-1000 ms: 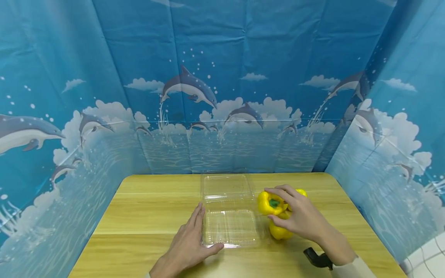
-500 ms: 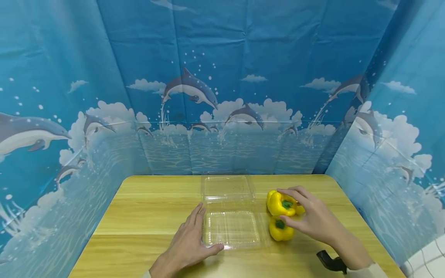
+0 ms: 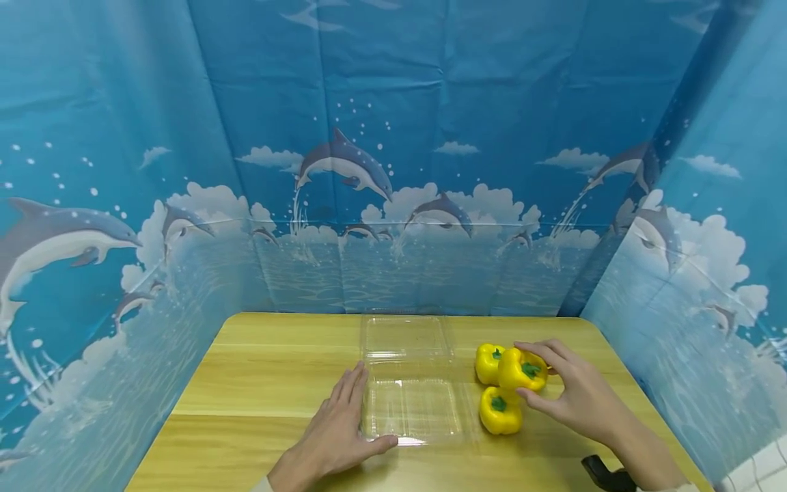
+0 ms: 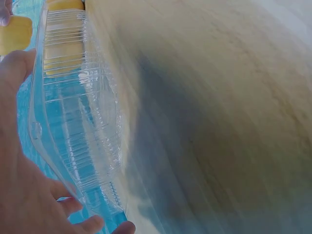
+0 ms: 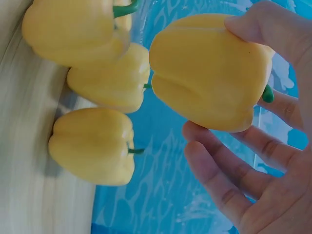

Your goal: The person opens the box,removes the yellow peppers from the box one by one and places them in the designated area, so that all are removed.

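Note:
A yellow bell pepper [image 3: 521, 370] with a green stem is held between the thumb and fingers of my right hand [image 3: 574, 389]. It is off the table in the right wrist view, beside other yellow peppers. One pepper [image 3: 500, 411] stands in front and another [image 3: 488, 363] behind to the left; a third is mostly hidden behind the hand in the head view. My left hand [image 3: 335, 424] lies along the left side of a clear plastic clamshell box [image 3: 413, 410], fingers straight, thumb at its front corner. The lid [image 3: 406, 336] lies folded back, away from me.
The light wooden table [image 3: 258, 383] extends to both sides of the box. A blue curtain [image 3: 406, 266] printed with dolphins stands behind and at the sides. A black strap-like piece [image 3: 607, 473] sits by the right wrist.
My right hand has moved right, away from the box, carrying the pepper and uncovering the front and back-left peppers. The left hand keeps its place at the box. The head view has tilted slightly.

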Available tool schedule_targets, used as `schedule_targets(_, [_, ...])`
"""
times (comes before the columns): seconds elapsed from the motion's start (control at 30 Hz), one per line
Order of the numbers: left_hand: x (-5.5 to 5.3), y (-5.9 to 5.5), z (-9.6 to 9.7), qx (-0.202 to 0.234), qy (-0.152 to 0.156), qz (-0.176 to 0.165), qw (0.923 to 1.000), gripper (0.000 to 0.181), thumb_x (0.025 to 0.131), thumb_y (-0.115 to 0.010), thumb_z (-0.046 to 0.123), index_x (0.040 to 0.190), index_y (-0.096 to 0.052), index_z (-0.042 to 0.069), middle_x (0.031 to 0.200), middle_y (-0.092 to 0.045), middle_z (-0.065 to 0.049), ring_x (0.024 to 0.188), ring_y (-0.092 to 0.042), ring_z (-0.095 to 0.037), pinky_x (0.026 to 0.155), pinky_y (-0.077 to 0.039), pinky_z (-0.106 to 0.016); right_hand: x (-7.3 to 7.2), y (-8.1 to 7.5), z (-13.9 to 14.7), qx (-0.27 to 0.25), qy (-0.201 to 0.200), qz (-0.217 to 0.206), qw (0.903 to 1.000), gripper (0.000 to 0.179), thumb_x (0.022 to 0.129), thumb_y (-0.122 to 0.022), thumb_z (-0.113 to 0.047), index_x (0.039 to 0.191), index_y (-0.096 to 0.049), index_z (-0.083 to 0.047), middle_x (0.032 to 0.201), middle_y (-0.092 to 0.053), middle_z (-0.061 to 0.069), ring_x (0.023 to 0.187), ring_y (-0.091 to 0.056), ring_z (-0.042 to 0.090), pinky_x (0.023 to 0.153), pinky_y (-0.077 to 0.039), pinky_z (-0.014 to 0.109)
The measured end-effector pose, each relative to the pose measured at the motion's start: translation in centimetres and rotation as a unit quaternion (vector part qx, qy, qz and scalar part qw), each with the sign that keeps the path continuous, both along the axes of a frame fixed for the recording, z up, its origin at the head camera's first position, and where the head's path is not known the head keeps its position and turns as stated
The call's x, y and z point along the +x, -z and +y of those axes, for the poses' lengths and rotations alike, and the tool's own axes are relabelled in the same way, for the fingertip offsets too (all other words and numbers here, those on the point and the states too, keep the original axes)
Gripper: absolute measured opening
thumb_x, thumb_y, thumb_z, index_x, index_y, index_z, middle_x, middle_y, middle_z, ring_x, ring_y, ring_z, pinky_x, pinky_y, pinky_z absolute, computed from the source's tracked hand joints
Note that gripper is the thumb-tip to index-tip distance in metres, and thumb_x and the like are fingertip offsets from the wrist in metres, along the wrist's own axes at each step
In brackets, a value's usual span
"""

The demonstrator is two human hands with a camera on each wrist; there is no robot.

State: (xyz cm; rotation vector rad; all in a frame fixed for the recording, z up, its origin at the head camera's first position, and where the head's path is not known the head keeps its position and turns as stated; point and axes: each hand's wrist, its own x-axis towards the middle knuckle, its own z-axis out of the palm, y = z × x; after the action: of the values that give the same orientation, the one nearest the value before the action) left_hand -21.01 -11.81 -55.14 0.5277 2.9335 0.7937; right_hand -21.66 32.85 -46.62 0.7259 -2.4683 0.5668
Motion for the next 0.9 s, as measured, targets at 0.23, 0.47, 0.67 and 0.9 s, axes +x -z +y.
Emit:
schedule_targets(0.23, [-0.1,0.2,-0.2,0.010,0.004,-0.007,0.9999,0.134,0.096,-0.072,0.089,0.189,-0.010,0.014,0.200,-0.006,-0.005,0.183,-0.021,-0.045,0.126,-0.045,-0.086,0.4,0.8,1.3,0.003,0.015,-0.008,0.9999,0.080,0.080,-0.109,-0.024,0.153,-0.075,-0.020,0.129,-0.078,-0.002,0.097,-0.071,0.007,0.073,-0.061,0.029])
schedule_targets(0.47, [-0.3,0.1,-0.2,0.007,0.007,-0.003,0.9999,0.135,0.096,-0.072,0.088,0.189,-0.010,0.012,0.200,-0.004,-0.007,0.182,-0.022,-0.046,0.129,-0.044,-0.083,0.5,1.0,2.6,0.006,0.032,-0.013,0.9994,0.077,0.080,-0.109,-0.023,0.150,-0.076,-0.018,0.126,-0.078,0.000,0.094,-0.068,0.004,0.072,-0.061,0.028])
schedule_targets(0.67, [-0.3,0.3,-0.1,0.009,0.010,-0.004,0.9999,0.133,0.097,-0.071,0.087,0.189,-0.011,0.011,0.200,-0.005,-0.008,0.181,-0.023,-0.047,0.130,-0.044,-0.082,0.7,1.3,3.5,0.013,0.044,-0.020,0.9987,0.077,0.080,-0.109,-0.024,0.149,-0.076,-0.017,0.128,-0.079,0.003,0.094,-0.075,0.015,0.073,-0.065,0.027])
schedule_targets(0.9, [-0.1,0.5,-0.1,0.013,0.017,-0.001,0.9998,0.132,0.098,-0.071,0.085,0.188,-0.012,0.008,0.200,-0.004,-0.010,0.181,-0.021,-0.051,0.131,-0.043,-0.081,0.8,2.0,4.0,0.011,0.048,-0.029,0.9984,0.076,0.081,-0.109,-0.025,0.149,-0.076,-0.017,0.127,-0.079,0.003,0.093,-0.073,0.011,0.072,-0.064,0.027])
